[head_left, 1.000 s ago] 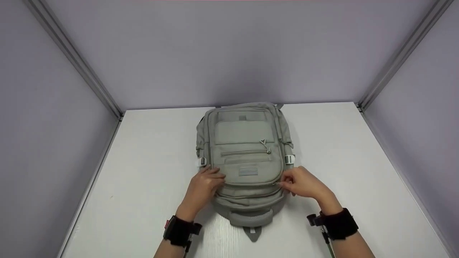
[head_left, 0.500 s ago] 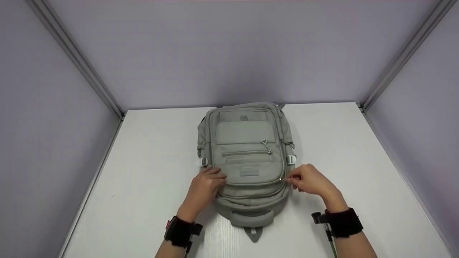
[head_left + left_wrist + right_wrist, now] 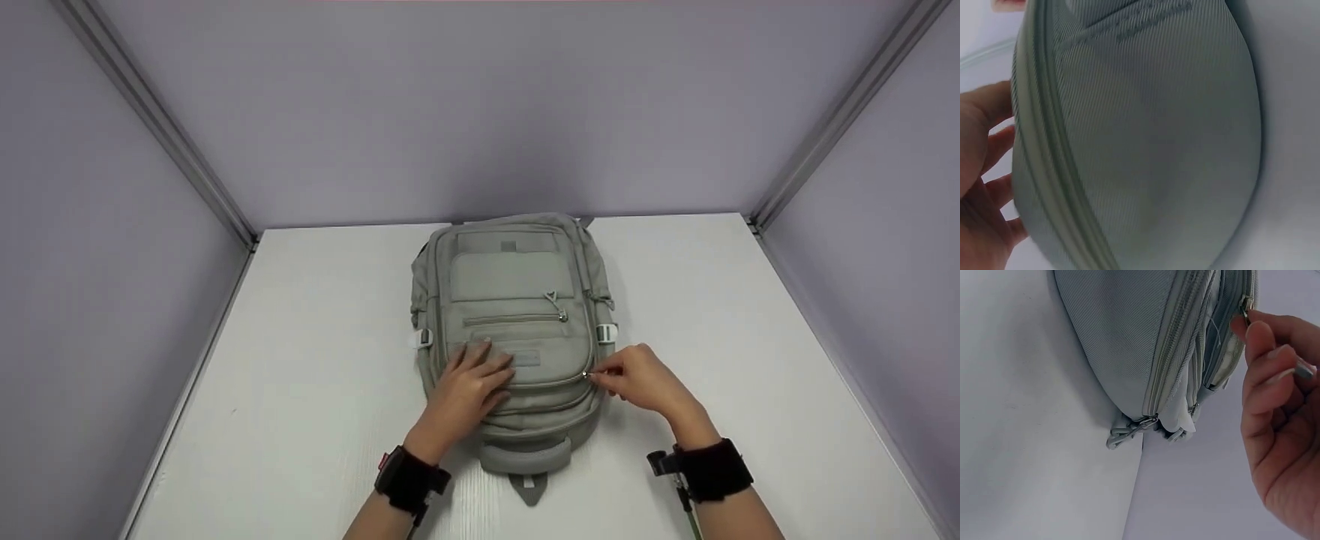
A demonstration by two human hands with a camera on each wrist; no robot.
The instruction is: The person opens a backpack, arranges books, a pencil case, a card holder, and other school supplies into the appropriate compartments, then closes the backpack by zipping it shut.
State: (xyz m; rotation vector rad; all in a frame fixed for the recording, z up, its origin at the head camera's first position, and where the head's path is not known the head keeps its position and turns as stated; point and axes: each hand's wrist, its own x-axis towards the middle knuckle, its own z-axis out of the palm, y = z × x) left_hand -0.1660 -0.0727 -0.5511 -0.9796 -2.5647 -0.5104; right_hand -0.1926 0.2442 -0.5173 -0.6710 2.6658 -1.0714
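Note:
A grey-green backpack (image 3: 511, 276) lies front side up, its carry handle (image 3: 526, 456) toward the person. My left hand (image 3: 463, 394) rests on the lower left of its front, fingers spread beside the label patch (image 3: 526, 358). In the left wrist view that hand (image 3: 985, 169) shows at the left edge, partly behind the bag. With thumb and forefinger, my right hand (image 3: 643, 379) pinches the zipper pull (image 3: 1246, 309) at the right corner of the front pocket. The right wrist view shows its other fingers curled inward.
More zipper pulls with cord loops (image 3: 1131, 433) hang from the bag's side. A white buckle (image 3: 607, 334) sits on the right strap. The white table (image 3: 322, 315) extends around the bag, with grey panels (image 3: 480, 112) behind and at both sides.
My left hand has slid right from the bag's left edge onto its front. The right hand has shifted slightly right and away from the person, with the zipper pull moving along the corner.

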